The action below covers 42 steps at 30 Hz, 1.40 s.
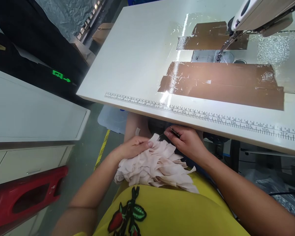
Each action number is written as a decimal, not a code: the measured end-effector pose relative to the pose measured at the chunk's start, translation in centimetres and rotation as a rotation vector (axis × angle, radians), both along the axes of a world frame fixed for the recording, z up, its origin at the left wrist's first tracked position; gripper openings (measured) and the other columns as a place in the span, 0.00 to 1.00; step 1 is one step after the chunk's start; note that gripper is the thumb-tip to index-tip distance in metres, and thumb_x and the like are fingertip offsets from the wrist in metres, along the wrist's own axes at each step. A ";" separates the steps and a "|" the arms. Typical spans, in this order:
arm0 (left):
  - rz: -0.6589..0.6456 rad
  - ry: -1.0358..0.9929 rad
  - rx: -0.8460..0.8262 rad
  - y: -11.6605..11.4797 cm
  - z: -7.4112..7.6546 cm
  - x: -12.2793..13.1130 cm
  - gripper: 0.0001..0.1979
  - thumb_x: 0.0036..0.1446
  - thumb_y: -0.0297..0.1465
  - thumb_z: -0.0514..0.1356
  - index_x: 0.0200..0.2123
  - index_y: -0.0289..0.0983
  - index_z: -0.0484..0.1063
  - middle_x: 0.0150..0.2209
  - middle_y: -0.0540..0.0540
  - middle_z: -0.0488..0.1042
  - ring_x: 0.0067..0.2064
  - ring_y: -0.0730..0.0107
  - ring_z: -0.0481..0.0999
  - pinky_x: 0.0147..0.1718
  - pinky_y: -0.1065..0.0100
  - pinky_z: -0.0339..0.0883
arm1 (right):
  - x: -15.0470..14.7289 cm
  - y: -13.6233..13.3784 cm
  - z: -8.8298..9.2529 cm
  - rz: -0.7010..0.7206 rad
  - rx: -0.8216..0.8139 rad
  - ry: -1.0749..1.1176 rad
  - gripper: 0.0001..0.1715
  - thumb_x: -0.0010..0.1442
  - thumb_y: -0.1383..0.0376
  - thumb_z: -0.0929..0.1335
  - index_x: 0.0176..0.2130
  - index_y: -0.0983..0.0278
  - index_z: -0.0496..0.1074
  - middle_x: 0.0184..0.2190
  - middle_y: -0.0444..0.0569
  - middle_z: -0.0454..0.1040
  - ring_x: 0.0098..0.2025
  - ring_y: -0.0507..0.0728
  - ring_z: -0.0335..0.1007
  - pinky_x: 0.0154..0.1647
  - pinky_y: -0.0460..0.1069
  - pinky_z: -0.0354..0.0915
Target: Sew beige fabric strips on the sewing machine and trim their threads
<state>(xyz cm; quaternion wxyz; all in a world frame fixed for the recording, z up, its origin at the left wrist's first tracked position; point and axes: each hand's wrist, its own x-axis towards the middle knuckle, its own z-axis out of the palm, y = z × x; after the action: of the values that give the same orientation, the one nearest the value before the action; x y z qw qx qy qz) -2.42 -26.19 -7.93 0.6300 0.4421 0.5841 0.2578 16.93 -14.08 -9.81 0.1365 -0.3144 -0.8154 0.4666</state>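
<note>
A bunch of pale pink fabric strips (152, 165) lies heaped in my lap, with loose ends fanning out to the right. My left hand (136, 146) is closed on the upper left of the bunch, thumb on top, and one strip end sticks up past the fingers. Just to the right, my right hand (186, 141) is closed around small dark thread snips (175, 132), mostly hidden by the fingers. Their tip points left toward the raised strip end, with a small gap between. Both hands are below the front edge of the table.
A white sewing table (132, 59) with a printed ruler along its edge stands ahead. Taped brown cardboard (218, 80) lies before the sewing machine (255, 16). On the left are a white cabinet (34, 108) and a red plastic stool (29, 196).
</note>
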 end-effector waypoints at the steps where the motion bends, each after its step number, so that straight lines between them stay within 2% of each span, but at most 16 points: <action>1: 0.007 -0.004 0.004 0.0 0.0 0.0 0.18 0.61 0.43 0.53 0.29 0.34 0.70 0.27 0.51 0.68 0.31 0.72 0.66 0.31 0.73 0.60 | 0.3 0.0 -0.2 -0.011 0.057 -0.023 0.16 0.62 0.56 0.62 0.32 0.64 0.71 0.27 0.49 0.73 0.30 0.57 0.67 0.33 0.50 0.61; 3: 0.033 -0.015 0.017 -0.1 0.0 0.1 0.18 0.61 0.42 0.53 0.28 0.34 0.68 0.26 0.51 0.66 0.30 0.73 0.64 0.30 0.73 0.59 | 1.0 -0.1 -0.4 -0.001 0.110 -0.041 0.17 0.63 0.55 0.61 0.38 0.64 0.70 0.31 0.51 0.75 0.33 0.59 0.69 0.34 0.51 0.62; 6: 0.054 -0.001 0.047 -0.3 0.0 0.2 0.19 0.61 0.42 0.53 0.26 0.34 0.65 0.25 0.52 0.62 0.28 0.75 0.61 0.28 0.74 0.56 | 2.0 -0.4 -0.1 0.060 0.061 -0.006 0.19 0.65 0.56 0.57 0.47 0.64 0.67 0.38 0.52 0.75 0.37 0.59 0.71 0.37 0.51 0.64; 10: 0.048 0.024 0.078 -0.4 -0.2 0.2 0.19 0.61 0.42 0.53 0.25 0.34 0.62 0.25 0.53 0.59 0.28 0.76 0.58 0.26 0.75 0.53 | 2.6 -0.8 1.0 0.184 -0.048 0.030 0.16 0.65 0.57 0.60 0.47 0.61 0.68 0.42 0.49 0.75 0.40 0.57 0.72 0.39 0.49 0.66; 13: 0.058 0.026 0.075 -0.5 -0.2 0.2 0.19 0.61 0.43 0.53 0.25 0.34 0.61 0.25 0.53 0.58 0.28 0.77 0.57 0.26 0.75 0.52 | 2.2 -0.9 1.1 0.176 -0.065 0.003 0.16 0.64 0.56 0.62 0.46 0.61 0.70 0.41 0.47 0.77 0.39 0.56 0.73 0.38 0.48 0.68; 16: 0.054 0.023 0.067 -0.6 -0.2 0.2 0.19 0.61 0.43 0.52 0.25 0.34 0.62 0.25 0.52 0.58 0.28 0.76 0.57 0.27 0.75 0.53 | 1.7 -1.1 0.7 0.118 0.004 -0.020 0.18 0.64 0.56 0.62 0.48 0.61 0.70 0.41 0.48 0.78 0.38 0.57 0.74 0.35 0.48 0.69; 22: 0.052 0.022 0.098 -0.6 -0.2 0.3 0.19 0.61 0.43 0.52 0.25 0.34 0.62 0.25 0.53 0.57 0.28 0.76 0.57 0.26 0.74 0.52 | 1.0 -1.5 0.2 0.112 0.291 0.040 0.16 0.63 0.60 0.64 0.48 0.65 0.70 0.42 0.50 0.78 0.41 0.57 0.75 0.36 0.48 0.69; 26: 0.033 0.042 0.112 -0.6 -0.2 0.4 0.20 0.61 0.43 0.52 0.24 0.34 0.61 0.24 0.53 0.56 0.27 0.76 0.56 0.25 0.74 0.50 | 0.6 -1.7 0.3 0.114 0.433 0.108 0.14 0.63 0.62 0.65 0.46 0.66 0.72 0.39 0.51 0.79 0.38 0.56 0.76 0.36 0.47 0.69; 30: 0.022 0.055 0.114 -0.7 -0.1 0.5 0.20 0.61 0.43 0.51 0.24 0.35 0.59 0.24 0.53 0.54 0.27 0.77 0.55 0.25 0.74 0.50 | 0.5 -1.8 0.2 0.108 0.481 0.133 0.13 0.63 0.64 0.65 0.44 0.67 0.73 0.36 0.49 0.79 0.35 0.55 0.76 0.33 0.46 0.68; 36: 0.011 0.118 0.133 -0.9 0.0 0.6 0.20 0.62 0.43 0.51 0.24 0.35 0.56 0.24 0.53 0.52 0.27 0.77 0.54 0.25 0.73 0.49 | 0.8 -1.9 0.1 0.088 0.462 0.106 0.13 0.63 0.64 0.65 0.45 0.67 0.73 0.38 0.49 0.79 0.37 0.55 0.76 0.35 0.46 0.68; 42: 0.002 0.126 0.149 -0.8 0.1 0.7 0.20 0.62 0.43 0.50 0.23 0.36 0.55 0.24 0.53 0.52 0.27 0.77 0.54 0.25 0.73 0.49 | 1.0 -1.9 0.1 0.094 0.585 0.077 0.15 0.62 0.63 0.65 0.46 0.68 0.73 0.37 0.49 0.79 0.35 0.55 0.76 0.31 0.47 0.67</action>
<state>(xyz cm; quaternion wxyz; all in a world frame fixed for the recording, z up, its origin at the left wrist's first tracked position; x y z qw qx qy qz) -1.72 -26.95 -7.83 0.5571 0.5025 0.6022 0.2730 17.98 -15.99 -9.68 0.2302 -0.2059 -0.9231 0.2292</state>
